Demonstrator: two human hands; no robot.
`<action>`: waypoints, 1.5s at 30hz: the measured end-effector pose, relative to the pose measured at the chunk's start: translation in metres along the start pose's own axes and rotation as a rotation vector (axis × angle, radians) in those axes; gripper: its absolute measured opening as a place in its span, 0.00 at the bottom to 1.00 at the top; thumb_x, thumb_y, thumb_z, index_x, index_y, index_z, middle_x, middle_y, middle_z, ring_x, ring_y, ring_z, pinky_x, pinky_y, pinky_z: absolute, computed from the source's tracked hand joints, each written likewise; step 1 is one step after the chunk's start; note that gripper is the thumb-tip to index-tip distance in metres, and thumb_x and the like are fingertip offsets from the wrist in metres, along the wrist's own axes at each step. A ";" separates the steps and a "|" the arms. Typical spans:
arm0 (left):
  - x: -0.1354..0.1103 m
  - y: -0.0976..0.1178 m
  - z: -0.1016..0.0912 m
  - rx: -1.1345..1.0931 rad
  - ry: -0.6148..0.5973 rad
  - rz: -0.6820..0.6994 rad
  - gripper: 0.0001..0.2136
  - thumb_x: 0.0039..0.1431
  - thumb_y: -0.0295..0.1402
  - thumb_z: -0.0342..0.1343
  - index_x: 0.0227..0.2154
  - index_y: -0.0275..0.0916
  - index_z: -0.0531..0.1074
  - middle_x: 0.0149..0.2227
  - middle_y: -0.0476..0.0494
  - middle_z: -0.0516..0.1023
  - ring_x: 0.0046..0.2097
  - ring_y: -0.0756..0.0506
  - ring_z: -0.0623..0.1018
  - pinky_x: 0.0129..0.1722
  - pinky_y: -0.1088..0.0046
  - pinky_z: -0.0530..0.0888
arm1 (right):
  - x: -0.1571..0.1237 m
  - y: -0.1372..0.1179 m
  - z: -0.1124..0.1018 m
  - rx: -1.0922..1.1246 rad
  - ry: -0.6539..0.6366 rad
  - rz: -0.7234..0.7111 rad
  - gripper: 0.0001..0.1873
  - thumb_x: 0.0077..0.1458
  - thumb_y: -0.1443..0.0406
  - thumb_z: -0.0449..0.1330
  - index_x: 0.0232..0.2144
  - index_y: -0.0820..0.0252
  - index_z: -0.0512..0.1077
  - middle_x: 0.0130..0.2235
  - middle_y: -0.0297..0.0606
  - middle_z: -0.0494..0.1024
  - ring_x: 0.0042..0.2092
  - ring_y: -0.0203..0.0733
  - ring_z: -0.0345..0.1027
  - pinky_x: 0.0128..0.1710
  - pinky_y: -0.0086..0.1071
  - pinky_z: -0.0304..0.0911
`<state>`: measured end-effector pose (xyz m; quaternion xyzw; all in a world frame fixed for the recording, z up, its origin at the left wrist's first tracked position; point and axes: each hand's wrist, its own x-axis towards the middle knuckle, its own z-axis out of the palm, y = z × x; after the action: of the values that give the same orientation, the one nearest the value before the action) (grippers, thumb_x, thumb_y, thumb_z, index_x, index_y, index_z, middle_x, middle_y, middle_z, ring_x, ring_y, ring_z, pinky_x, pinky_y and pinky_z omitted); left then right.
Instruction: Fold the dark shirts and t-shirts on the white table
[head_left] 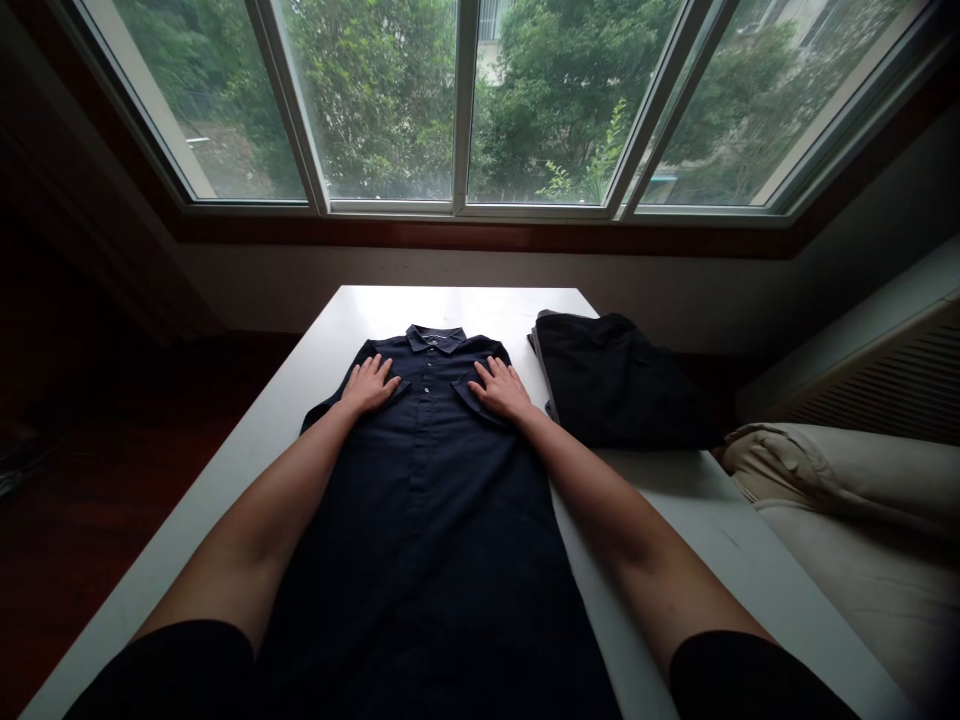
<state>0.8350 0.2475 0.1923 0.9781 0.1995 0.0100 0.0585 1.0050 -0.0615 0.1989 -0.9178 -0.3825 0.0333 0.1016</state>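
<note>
A dark navy button-up shirt lies front side up on the white table, its collar toward the window and its hem toward me. My left hand rests flat on the left side of the chest, fingers spread, over a folded sleeve end. On the right side of the chest, my right hand presses flat too, fingers apart, next to another sleeve end. Neither hand grips the cloth. Small light buttons run down from the collar. The lower hem fades into shadow near my body.
A stack of folded dark clothes sits at the table's right side, beyond my right forearm. Past the right edge is a beige padded seat. A wide window stands behind the table, and a dark red floor shows at left.
</note>
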 end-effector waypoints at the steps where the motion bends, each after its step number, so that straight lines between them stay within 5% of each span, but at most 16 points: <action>1: 0.002 -0.001 0.000 0.004 0.000 -0.002 0.38 0.70 0.59 0.32 0.75 0.41 0.48 0.77 0.41 0.42 0.76 0.36 0.43 0.73 0.52 0.45 | 0.003 0.002 0.000 -0.003 -0.003 0.002 0.42 0.68 0.40 0.41 0.75 0.52 0.49 0.76 0.44 0.42 0.76 0.52 0.32 0.73 0.49 0.32; 9: 0.007 0.008 -0.001 -0.012 0.011 -0.074 0.42 0.69 0.60 0.31 0.75 0.33 0.47 0.77 0.38 0.41 0.76 0.36 0.43 0.73 0.52 0.46 | 0.025 0.013 -0.003 -0.018 -0.003 -0.011 0.44 0.68 0.40 0.40 0.75 0.57 0.46 0.76 0.43 0.42 0.76 0.50 0.32 0.73 0.46 0.33; 20: -0.003 0.009 -0.001 0.010 0.013 -0.080 0.44 0.67 0.61 0.33 0.74 0.30 0.49 0.76 0.34 0.44 0.76 0.35 0.45 0.73 0.54 0.47 | 0.003 0.013 -0.004 -0.062 -0.048 0.007 0.44 0.68 0.40 0.38 0.75 0.59 0.47 0.76 0.43 0.41 0.76 0.51 0.32 0.73 0.46 0.34; 26: 0.014 0.003 -0.008 0.032 0.079 -0.156 0.41 0.68 0.58 0.35 0.73 0.30 0.52 0.75 0.31 0.47 0.75 0.33 0.48 0.72 0.52 0.47 | 0.022 0.012 -0.016 -0.080 -0.067 -0.006 0.43 0.67 0.40 0.43 0.74 0.58 0.51 0.76 0.47 0.46 0.75 0.53 0.38 0.72 0.45 0.38; 36: 0.046 -0.010 -0.004 -0.038 0.019 -0.165 0.42 0.67 0.60 0.35 0.74 0.35 0.49 0.76 0.33 0.44 0.76 0.34 0.43 0.72 0.48 0.46 | 0.047 0.024 -0.010 0.000 -0.052 0.066 0.42 0.69 0.40 0.40 0.75 0.54 0.49 0.77 0.45 0.40 0.76 0.50 0.31 0.73 0.47 0.32; 45: 0.026 0.004 -0.022 -0.013 0.007 -0.099 0.39 0.69 0.58 0.37 0.73 0.35 0.54 0.76 0.33 0.47 0.76 0.34 0.47 0.72 0.50 0.47 | 0.032 0.013 -0.022 0.004 0.002 0.072 0.38 0.71 0.44 0.40 0.73 0.55 0.53 0.76 0.46 0.45 0.76 0.50 0.35 0.73 0.48 0.34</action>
<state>0.8594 0.2562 0.2141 0.9666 0.2478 0.0119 0.0646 1.0397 -0.0509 0.2179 -0.9308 -0.3488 0.0369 0.1024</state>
